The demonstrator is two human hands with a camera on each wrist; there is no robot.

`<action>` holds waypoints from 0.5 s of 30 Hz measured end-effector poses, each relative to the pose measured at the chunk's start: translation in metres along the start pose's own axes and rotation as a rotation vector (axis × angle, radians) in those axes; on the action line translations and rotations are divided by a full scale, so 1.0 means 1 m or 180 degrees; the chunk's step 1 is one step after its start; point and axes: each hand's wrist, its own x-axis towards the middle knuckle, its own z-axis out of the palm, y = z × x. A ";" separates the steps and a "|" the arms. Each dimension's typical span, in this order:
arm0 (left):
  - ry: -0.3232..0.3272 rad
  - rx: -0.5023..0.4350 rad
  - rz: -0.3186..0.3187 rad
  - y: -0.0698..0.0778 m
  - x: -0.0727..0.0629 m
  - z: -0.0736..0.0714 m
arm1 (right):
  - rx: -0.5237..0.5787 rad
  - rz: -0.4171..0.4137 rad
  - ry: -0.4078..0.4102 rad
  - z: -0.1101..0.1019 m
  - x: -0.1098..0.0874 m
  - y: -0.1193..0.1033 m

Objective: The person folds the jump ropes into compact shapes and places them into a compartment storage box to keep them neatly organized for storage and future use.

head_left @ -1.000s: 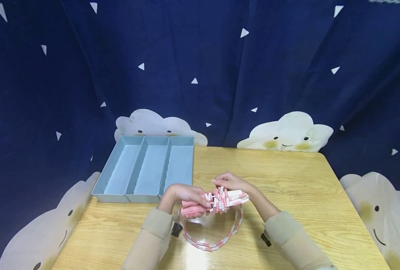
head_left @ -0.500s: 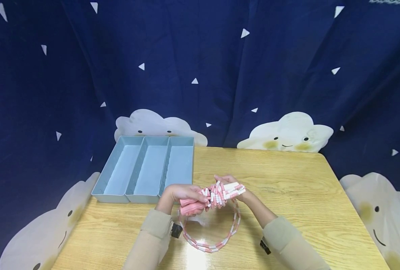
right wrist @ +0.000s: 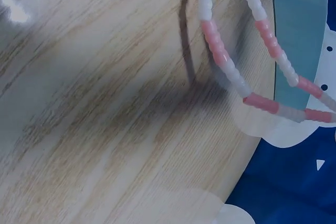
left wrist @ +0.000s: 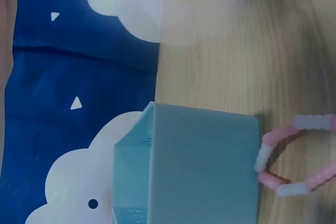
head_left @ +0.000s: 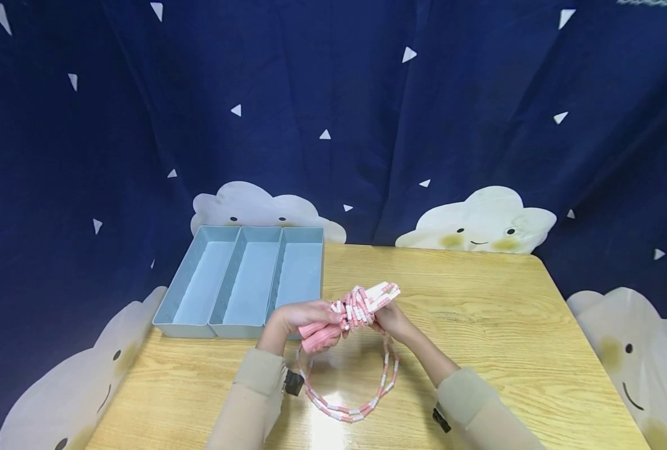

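A pink-and-white beaded jump rope [head_left: 358, 309] is bundled between the two hands above the table. My left hand [head_left: 306, 314] grips its pink handles [head_left: 317, 337] at the bundle's left end. My right hand [head_left: 392, 320] is at the other end, partly hidden behind the white-and-pink strands, with its fingers curled at the rope. A loose loop of beads hangs below the hands. Its beaded strands [right wrist: 215, 43] cross the right wrist view, and part of the loop [left wrist: 283, 132] shows in the left wrist view.
A light-blue tray [head_left: 237, 329] with three long compartments stands on the left of the wooden table [head_left: 468, 300], close to my left hand. Behind the table hangs a dark blue curtain [head_left: 288, 81] with white triangles and smiling clouds.
My right hand has moved from above the bundle to behind its right end. The bundle's right end has tilted upward and shifted a little left. My left hand keeps its hold on the handles.
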 end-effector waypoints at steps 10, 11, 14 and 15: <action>0.0126 -0.0053 0.0269 0.010 -0.003 0.009 | 0.0074 0.0232 0.0012 0.002 -0.003 -0.004; 0.0159 -0.0077 0.0287 0.010 -0.003 0.009 | 0.0077 0.0203 -0.0024 0.001 -0.003 -0.003; 0.0257 -0.0124 0.0312 0.010 -0.004 0.008 | 0.0049 0.0114 -0.0094 0.000 -0.004 -0.001; 0.0295 -0.0160 0.0298 0.011 -0.004 0.008 | 0.0033 0.0089 -0.0109 -0.001 -0.004 -0.001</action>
